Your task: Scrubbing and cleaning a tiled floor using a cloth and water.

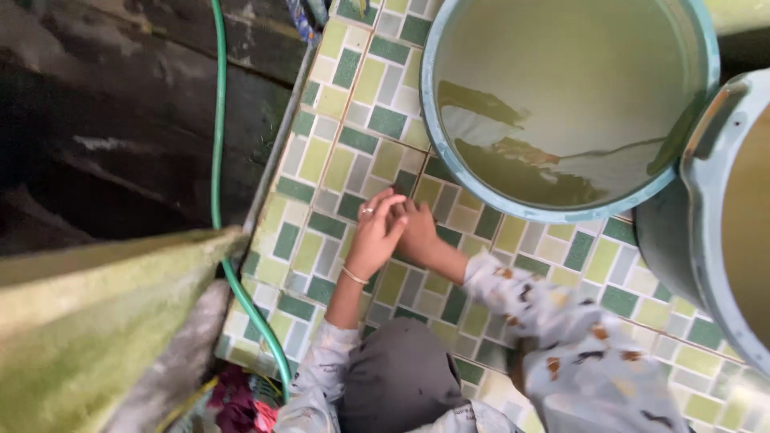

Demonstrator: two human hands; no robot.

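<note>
My left hand (370, 234) and my right hand (419, 232) meet palm to palm just above the green and white tiled floor (353, 152). The left hand wears a ring and a thin gold bangle, and its stretched fingers lie across the right hand, partly covering it. No object shows between them. Both arms wear pale patterned sleeves (553, 321). The hands are a short way below the rim of a large light-blue basin (446, 157) holding murky greenish water.
A second light-blue tub (699, 168) stands at the right, touching the basin. A green hose (216, 144) runs along the tiles' left edge beside dark wet ground. A mossy green slab (96, 321) fills the lower left, with coloured cloth (241, 405) below it.
</note>
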